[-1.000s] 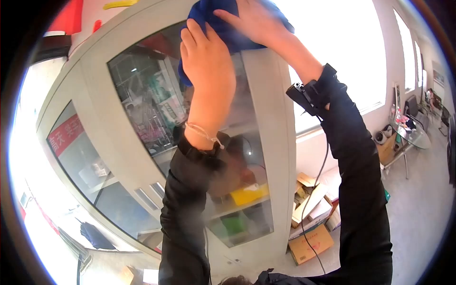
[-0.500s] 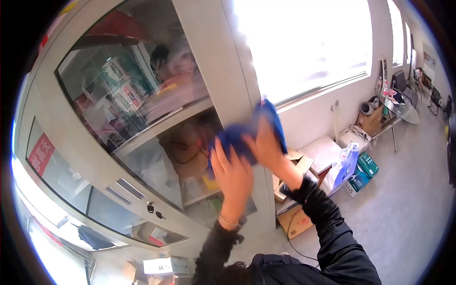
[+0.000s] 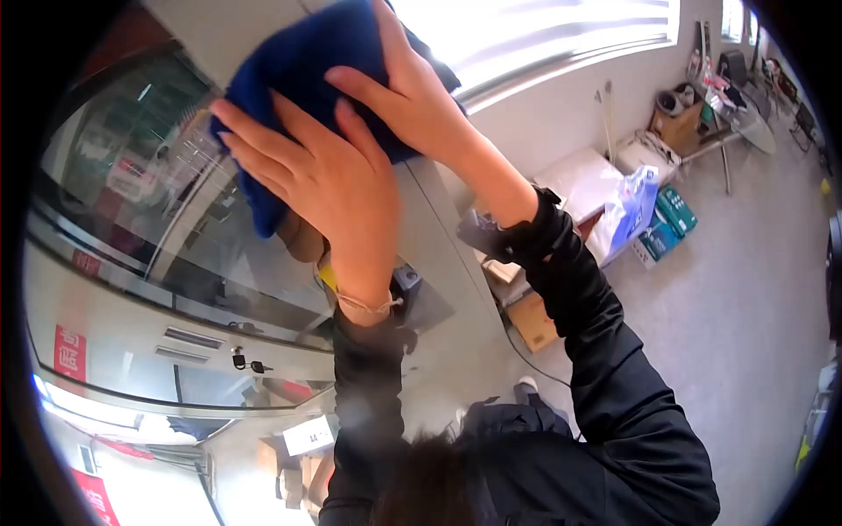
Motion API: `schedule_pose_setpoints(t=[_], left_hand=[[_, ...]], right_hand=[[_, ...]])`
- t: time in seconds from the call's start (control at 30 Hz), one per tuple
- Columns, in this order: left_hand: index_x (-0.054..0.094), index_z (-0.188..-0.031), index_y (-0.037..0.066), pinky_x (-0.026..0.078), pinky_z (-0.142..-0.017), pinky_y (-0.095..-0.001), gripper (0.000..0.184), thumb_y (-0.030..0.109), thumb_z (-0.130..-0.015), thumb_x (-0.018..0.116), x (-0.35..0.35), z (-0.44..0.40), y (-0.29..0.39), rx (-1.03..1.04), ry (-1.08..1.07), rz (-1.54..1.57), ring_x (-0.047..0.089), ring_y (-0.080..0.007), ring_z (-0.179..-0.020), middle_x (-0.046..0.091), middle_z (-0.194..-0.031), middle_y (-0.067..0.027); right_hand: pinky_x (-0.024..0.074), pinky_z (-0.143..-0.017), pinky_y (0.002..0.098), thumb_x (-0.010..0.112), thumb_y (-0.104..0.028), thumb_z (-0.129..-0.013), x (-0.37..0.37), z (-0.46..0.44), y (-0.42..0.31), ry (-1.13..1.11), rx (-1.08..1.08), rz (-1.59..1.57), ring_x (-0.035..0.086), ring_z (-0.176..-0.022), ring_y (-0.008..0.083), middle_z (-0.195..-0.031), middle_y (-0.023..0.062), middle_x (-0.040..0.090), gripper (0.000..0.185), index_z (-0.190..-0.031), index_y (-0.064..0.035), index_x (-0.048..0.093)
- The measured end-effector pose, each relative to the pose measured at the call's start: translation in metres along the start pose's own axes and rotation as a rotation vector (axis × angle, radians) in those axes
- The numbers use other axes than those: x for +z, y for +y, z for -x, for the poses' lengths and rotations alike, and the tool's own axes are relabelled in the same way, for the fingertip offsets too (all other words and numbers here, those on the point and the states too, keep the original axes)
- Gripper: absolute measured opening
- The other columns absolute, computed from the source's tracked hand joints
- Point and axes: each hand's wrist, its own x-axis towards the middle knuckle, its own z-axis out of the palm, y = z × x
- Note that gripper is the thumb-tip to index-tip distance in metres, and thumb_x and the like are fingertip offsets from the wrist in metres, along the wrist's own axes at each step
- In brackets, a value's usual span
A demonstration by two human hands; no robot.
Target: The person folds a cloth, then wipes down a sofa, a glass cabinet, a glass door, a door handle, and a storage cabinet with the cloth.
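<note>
A folded dark-blue cloth [image 3: 307, 54] lies against the upper front of a pale metal cabinet [image 3: 438, 254] with glass doors. Both of my hands hold it there. My left hand [image 3: 329, 180] presses on the lower left part of the cloth, its fingers stretched along the fabric. Up and to the right, my right hand [image 3: 421, 101] grips the cloth with thumb apart, and its far fingertips leave the top of the view. Two keys [image 3: 250, 361] hang from the lock of the cabinet door, below and left of my hands.
A bright window [image 3: 544, 35] is right of the cabinet. Along the wall are cardboard boxes [image 3: 531, 320], a white and blue plastic bag [image 3: 627, 210], a green box [image 3: 675, 210] and a glass table [image 3: 745, 123]. A white A4 carton [image 3: 307, 436] stands low on the left.
Both hands and the blue cloth have moved up and to the left across the cabinet. The cloth appears more spread out, and the whole view has shifted.
</note>
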Motion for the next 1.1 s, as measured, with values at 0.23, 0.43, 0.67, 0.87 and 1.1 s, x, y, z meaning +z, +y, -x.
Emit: schedule_pose_setpoints(t=[0.23,0.43,0.67,0.87,1.1], left_hand=[[0.050,-0.102,-0.005,0.026,-0.100,-0.0693,0.043,0.037,-0.096,0.044,0.038,0.165,-0.004,0.168,-0.272,-0.129,0.030,-0.0628,-0.121,0.021,-0.144,-0.0367],[0.061,-0.094,0.000,0.032,-0.105,-0.0560,0.026,0.024,-0.086,0.061,0.013,0.387,-0.008,0.271,-0.976,0.238,0.046,-0.0445,-0.121,0.041,-0.142,-0.0221],[0.051,-0.101,-0.006,0.025,-0.106,-0.0625,0.032,0.023,-0.088,0.058,0.015,0.290,0.008,0.145,-0.640,0.214,0.034,-0.0542,-0.128,0.028,-0.142,-0.0376],[0.045,-0.092,-0.005,0.020,-0.106,-0.0648,0.034,0.028,-0.097,0.048,0.041,0.197,0.018,0.105,-0.330,0.151,0.020,-0.0576,-0.133,0.016,-0.144,-0.0402],[0.055,-0.096,0.007,0.032,-0.102,-0.0606,0.019,0.026,-0.092,0.056,0.052,0.380,-0.015,0.460,-0.624,0.138,0.041,-0.0449,-0.125,0.036,-0.144,-0.0223]], right_hand=[[0.0374,-0.100,0.0379,0.059,-0.031,-0.091,-0.013,0.172,0.052,-0.051,0.493,-0.131,0.051,-0.117,0.0393,-0.125,0.0286,0.051,0.072,-0.145,-0.0002,0.023],[0.0213,-0.114,0.0378,0.057,-0.026,-0.091,-0.036,0.432,0.084,-0.234,1.053,0.103,0.025,-0.140,0.0357,-0.148,0.0268,0.029,0.073,-0.146,0.0039,0.019],[0.0361,-0.101,0.0441,0.061,-0.017,-0.087,-0.036,0.319,0.078,-0.250,0.766,0.076,0.047,-0.119,0.0439,-0.127,0.0305,0.049,0.070,-0.144,-0.0007,0.026],[0.0443,-0.088,0.0418,0.064,-0.013,-0.083,-0.024,0.198,0.052,-0.031,0.519,-0.120,0.054,-0.102,0.0448,-0.110,0.0280,0.057,0.067,-0.140,-0.0007,0.033],[0.0331,-0.107,0.0383,0.052,-0.006,-0.084,-0.020,0.389,0.104,-0.055,0.777,0.022,0.042,-0.129,0.0376,-0.137,0.0238,0.046,0.059,-0.140,-0.0016,0.034]])
